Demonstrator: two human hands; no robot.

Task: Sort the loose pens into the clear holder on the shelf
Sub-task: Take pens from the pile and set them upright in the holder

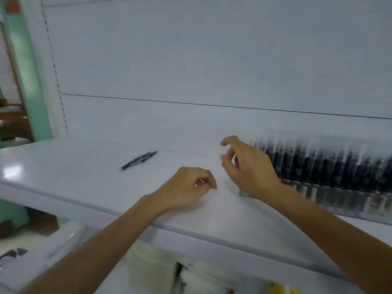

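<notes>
Shelf (84, 172): white, glossy and broad; carries everything the task needs.
Loose pens (139, 160): two or so dark ones, lying close together at a slant on the shelf, well to the left of both hands, touched by neither.
Clear holder (339, 200): at the right of the shelf, near the back panel, already packed with a long row of dark pens standing upright; too blurred to read the count or any free slots.
Left hand (186, 187): low on the shelf, between the loose pens and the holder; fingers (209, 179) curled in, thumb tip against forefinger; cannot tell whether anything small is pinched there.
Right hand (250, 166): raised just beside the holder's left end; fingers (228, 140) loosely bent and spread apart, holding nothing.
Step in hand: judged to be the fetch of the remaining pens, with the reach not yet begun.
Progress: probably near the end, with most pens in the holder and only the small pair left out.
Next move: reach left across the shelf to the pair, pinch one barrel or both, lift clear, carry rightward, turn upright, lower into a free place in the holder.
Care needed: round barrels on a glossy surface, likely to roll if nudged; little room in the packed row, so straight entry from above.
</notes>
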